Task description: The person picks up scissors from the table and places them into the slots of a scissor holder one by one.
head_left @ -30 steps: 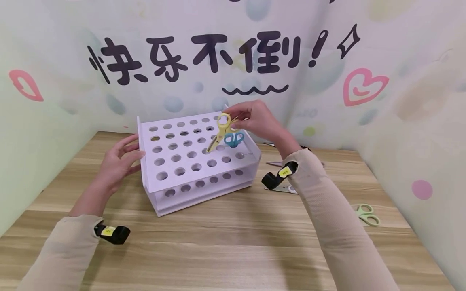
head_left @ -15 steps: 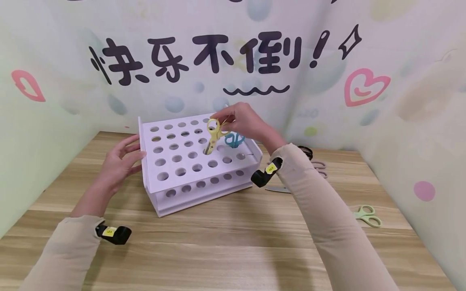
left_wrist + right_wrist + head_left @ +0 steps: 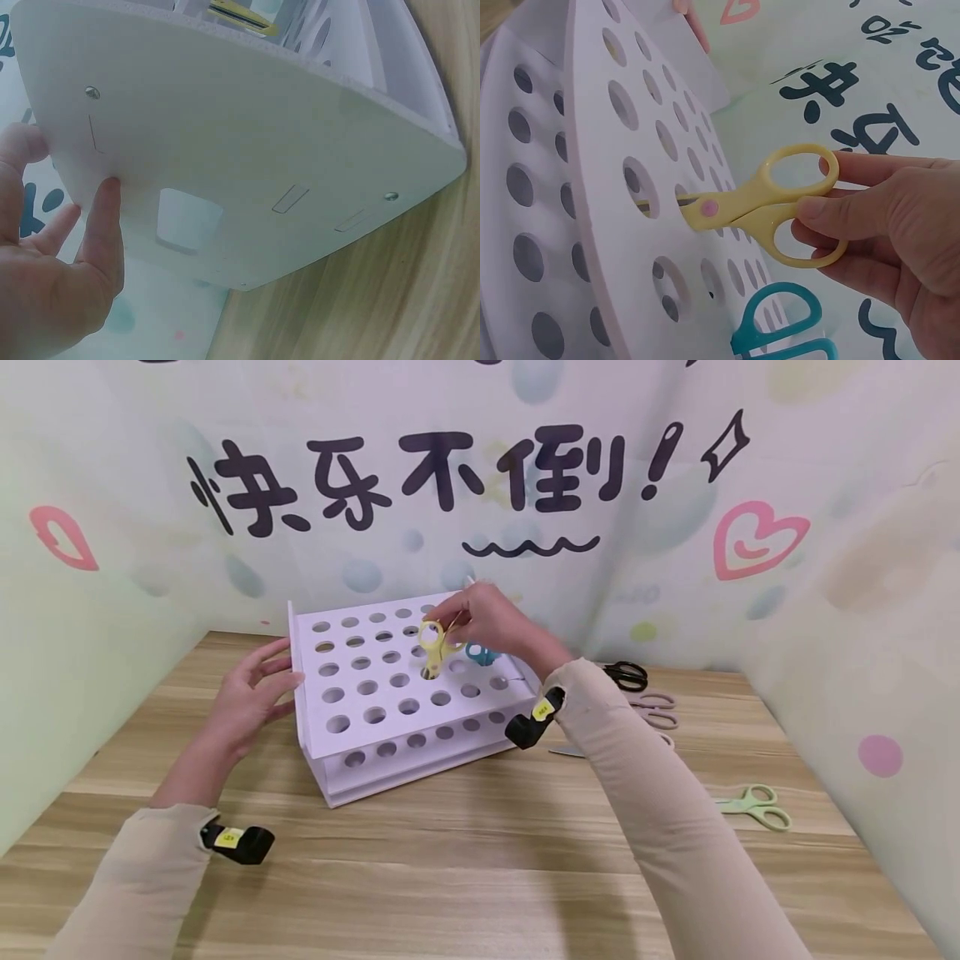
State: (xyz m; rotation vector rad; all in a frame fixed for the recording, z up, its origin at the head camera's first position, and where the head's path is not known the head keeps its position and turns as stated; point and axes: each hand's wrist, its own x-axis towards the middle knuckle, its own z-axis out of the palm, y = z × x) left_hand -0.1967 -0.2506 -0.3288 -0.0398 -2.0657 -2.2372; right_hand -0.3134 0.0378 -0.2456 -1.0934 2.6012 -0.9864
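Observation:
A white rack (image 3: 345,710) with rows of round holes stands on the wooden table. My right hand (image 3: 487,620) pinches yellow scissors (image 3: 432,647) by the handle loops. Their blades point down into a hole of the top panel, and the right wrist view shows the yellow scissors (image 3: 739,202) with the blade part passing through the panel. Beside them, teal scissors (image 3: 780,319) sit in another hole, loops up. My left hand (image 3: 251,697) rests its fingers against the rack's left side panel (image 3: 247,142), thumb at the edge.
Right of the rack lie black scissors (image 3: 628,676), mauve scissors (image 3: 660,701) and another pair partly hidden by the right sleeve (image 3: 637,777). Farther right are light green scissors (image 3: 757,806). A printed cloth wall (image 3: 390,560) stands behind the table.
My right hand has moved left and down with the yellow scissors, and their blades have gone deeper into the hole. The left hand stays at the rack's side.

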